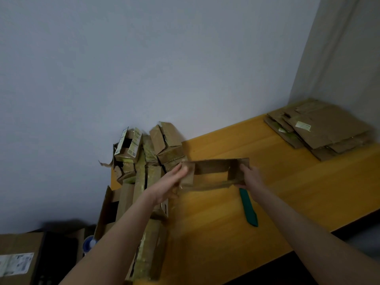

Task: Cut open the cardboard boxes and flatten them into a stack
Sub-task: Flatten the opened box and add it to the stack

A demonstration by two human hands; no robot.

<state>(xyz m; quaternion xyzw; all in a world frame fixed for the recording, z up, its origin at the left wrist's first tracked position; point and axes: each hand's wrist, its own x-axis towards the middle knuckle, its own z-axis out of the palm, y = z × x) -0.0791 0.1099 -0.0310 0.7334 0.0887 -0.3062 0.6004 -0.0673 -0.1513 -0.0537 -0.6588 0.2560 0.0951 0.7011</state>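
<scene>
I hold an opened cardboard box [213,168] above the middle of the wooden table [287,182], its hollow inside facing me. My left hand [174,179] grips its left end flap, and my right hand [249,175] grips its right end. A green-handled knife [249,206] lies on the table just below my right wrist, held by neither hand. Several flattened boxes form a stack [320,128] at the table's far right corner. A pile of unflattened boxes [148,153] stands against the wall at the table's left end.
Long taped boxes [150,243] lie along the table's left edge under my left forearm. A larger labelled carton [18,260] sits lower left off the table, next to a dark object. The wall runs behind; the table's front edge crosses lower right.
</scene>
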